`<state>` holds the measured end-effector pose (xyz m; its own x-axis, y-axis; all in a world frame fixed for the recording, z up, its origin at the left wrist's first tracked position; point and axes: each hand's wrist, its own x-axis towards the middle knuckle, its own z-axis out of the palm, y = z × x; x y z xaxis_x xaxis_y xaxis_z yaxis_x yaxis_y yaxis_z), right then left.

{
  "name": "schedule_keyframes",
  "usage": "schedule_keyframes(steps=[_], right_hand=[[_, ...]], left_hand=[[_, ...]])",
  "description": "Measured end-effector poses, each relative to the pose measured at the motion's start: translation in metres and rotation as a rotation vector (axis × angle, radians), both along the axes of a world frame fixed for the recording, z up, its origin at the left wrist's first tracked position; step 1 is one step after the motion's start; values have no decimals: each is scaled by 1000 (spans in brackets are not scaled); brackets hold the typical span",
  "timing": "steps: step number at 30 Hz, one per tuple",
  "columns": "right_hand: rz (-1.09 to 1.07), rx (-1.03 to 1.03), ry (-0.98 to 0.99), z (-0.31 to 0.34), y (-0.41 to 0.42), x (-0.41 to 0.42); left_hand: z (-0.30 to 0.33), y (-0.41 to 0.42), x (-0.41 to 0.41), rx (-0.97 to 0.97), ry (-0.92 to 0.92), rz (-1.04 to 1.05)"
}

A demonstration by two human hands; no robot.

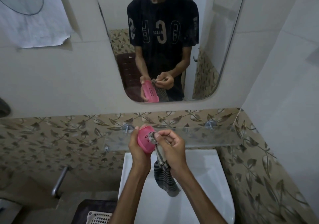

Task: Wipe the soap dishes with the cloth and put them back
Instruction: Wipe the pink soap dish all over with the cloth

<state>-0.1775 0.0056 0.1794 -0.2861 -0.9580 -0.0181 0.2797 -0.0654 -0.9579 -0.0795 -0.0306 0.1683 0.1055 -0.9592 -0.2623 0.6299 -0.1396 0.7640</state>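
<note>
Wipe in progress, approx mid-step on one dish. Left hand (138,150) grips the pink soap dish (146,140) from its left side, fingers curled round the edge, dish tilted w/ its slotted inside facing the camera. It's held just above the near edge of the glass shelf (215,135), in front of the wall tiles, not resting on anything.

Right hand (172,142) holds the striped cloth (163,173): fingers curled, pinching a bunched bit of it and pressing that bit against the dish interior near the drain slots. Rest of the cloth hangs loose below the shelf, over the white basin (207,172).

Progress, judged from this view only:
- Dish is off the shelf & in hand – pick-up done.
- Wiping underway; cloth touches the right part of the inside. Can't tell how clean it is, or whether the outside/underside has been done.
- Not yet put back. Shelf shows no dish on it.
- Task says "dishes", plural; only this pink one is visible, so can't tell if others are done or waiting.

Left to do, prob.: finish the wipe, set the dish flat on the shelf, then repeat for any others. Mirror (224,33) above the shelf shows the same grip, nothing extra.
</note>
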Motion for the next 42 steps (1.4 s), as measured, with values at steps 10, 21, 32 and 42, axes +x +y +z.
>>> schedule_keyframes(steps=[10,21,32,42], right_hand=[[-68,77,-48,-21,-11,-28],[-6,215,-176,-23,-21,-33],[50,248,-243,-13,-23,-39],[-20,228,-201,-13,-21,-33]], left_hand=[[2,7,2,-156,-503,-143],[-2,4,-6,-368,-784,-296],[-2,5,-4,-397,-901,-398],[-8,1,-6,-303,-868,-347]])
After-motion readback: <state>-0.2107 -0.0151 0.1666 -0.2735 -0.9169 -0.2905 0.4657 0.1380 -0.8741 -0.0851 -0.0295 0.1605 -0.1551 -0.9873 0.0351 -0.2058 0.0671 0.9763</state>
